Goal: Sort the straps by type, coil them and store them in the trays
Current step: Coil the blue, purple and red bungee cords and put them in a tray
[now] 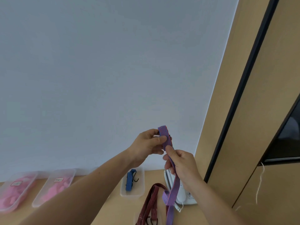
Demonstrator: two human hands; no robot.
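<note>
In the head view, the left hand (149,143) pinches the folded top end of a purple-and-red striped flat elastic strap (176,187), the first turns of a coil held between thumb and fingers. The right hand (181,166), just below, is curled round the strap's running length, and the tail hangs down past the bottom of the frame. Below and left of the fingers, a clear plastic tray (132,194) on the wooden desk (113,208) already holds a folded blue striped strap (129,181) with a dark hook. Directly beneath them a dark red striped strap (151,198) lies loose and uncoiled. Far to the left stand two clear lidded trays (34,202) with pink contents. So I judge the task partway: one strap stored, one being coiled, at least one waiting. The hands work in free air well above the desk. A white appliance (185,197) sits close under the right hand, and a tan panel rises to the right, so the room lies leftward.
</note>
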